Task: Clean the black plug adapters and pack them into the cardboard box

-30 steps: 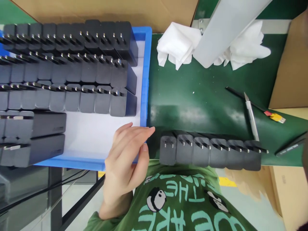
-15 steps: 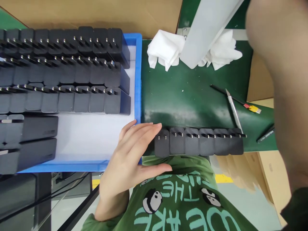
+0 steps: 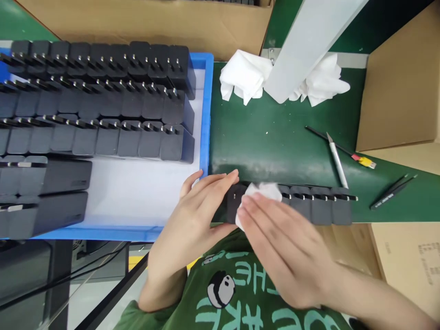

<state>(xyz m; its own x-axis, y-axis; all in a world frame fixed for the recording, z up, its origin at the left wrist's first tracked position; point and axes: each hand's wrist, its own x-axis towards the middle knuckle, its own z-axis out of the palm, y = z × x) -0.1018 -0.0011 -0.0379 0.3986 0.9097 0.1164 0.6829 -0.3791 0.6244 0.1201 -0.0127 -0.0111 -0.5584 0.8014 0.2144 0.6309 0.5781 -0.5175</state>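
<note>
Right grip (image 3: 287,250) moved in, white cloth (image 3: 270,190) beneath, adapters (image 3: 321,210) under cloth

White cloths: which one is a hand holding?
The white cloth in the right hand, over the row of black adapters; crumpled cloth by the grey post is untouched.

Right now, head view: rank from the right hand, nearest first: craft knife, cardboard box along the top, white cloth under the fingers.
From the right hand:
1. White cloth, under its fingers
2. Craft knife, beyond, to the right
3. Cardboard box, top left
</note>
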